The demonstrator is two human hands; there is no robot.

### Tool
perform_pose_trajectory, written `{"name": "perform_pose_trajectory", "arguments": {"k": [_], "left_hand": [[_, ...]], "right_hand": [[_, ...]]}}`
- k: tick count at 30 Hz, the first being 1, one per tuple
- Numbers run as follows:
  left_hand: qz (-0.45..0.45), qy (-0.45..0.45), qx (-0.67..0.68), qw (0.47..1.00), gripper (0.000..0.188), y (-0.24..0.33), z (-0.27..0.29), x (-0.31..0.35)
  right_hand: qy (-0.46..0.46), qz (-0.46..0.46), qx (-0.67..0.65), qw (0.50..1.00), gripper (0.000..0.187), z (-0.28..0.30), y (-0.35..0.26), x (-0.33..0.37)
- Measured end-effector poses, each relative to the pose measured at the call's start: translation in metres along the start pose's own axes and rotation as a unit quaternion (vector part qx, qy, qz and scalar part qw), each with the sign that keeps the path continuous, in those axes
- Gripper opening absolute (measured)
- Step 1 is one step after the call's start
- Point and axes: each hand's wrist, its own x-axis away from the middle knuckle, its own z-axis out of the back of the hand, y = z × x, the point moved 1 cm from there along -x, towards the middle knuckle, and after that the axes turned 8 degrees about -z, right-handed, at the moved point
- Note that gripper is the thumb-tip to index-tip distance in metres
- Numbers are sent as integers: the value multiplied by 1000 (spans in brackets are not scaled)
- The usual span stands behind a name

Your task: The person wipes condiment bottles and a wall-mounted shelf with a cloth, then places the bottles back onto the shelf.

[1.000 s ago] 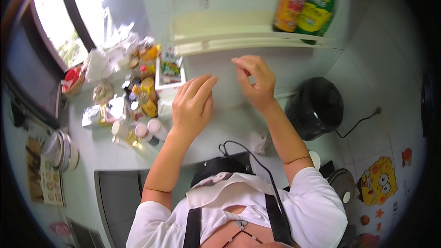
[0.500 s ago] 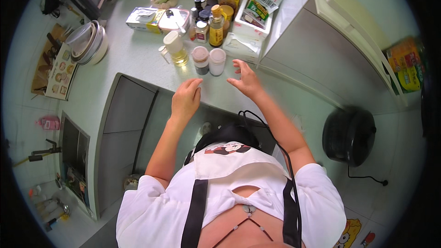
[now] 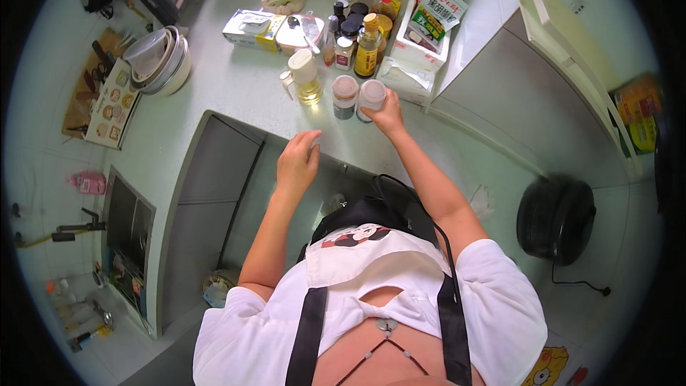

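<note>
My right hand (image 3: 388, 114) is wrapped round a clear lidded jar (image 3: 371, 93) that stands on the counter. Just left of it is a similar jar (image 3: 344, 97) with a pinkish lid and dark contents. My left hand (image 3: 298, 160) hovers at the counter's front edge, holding nothing, with its thumb apart from the loosely bent fingers. Beyond that hand stands an oil dispenser (image 3: 305, 80) with yellow liquid and a side handle. A yellow-capped sauce bottle (image 3: 368, 47) rises behind the two jars.
A white box (image 3: 411, 57) of packets sits to the right of the bottles. A tub with a spoon (image 3: 300, 33) and a carton (image 3: 249, 28) lie farther back. Nested bowls (image 3: 158, 64) stand at left, near the sink (image 3: 128, 218). A black appliance (image 3: 556, 219) is at far right.
My right hand has moved in from beside the right-hand jar and closed round it. My left hand stays near the counter edge. The whole view has shifted slightly.
</note>
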Motion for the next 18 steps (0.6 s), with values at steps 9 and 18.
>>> {"name": "perform_pose_trajectory", "arguments": {"k": [9,18], "left_hand": [[-112,-72,113,985,37,44,-25,-55],[-303,-85,216,924,42,145,-37,-105]], "right_hand": [[-70,48,-253,964,68,112,-45,46],[15,97,-333,938,72,271,-113,135]]}}
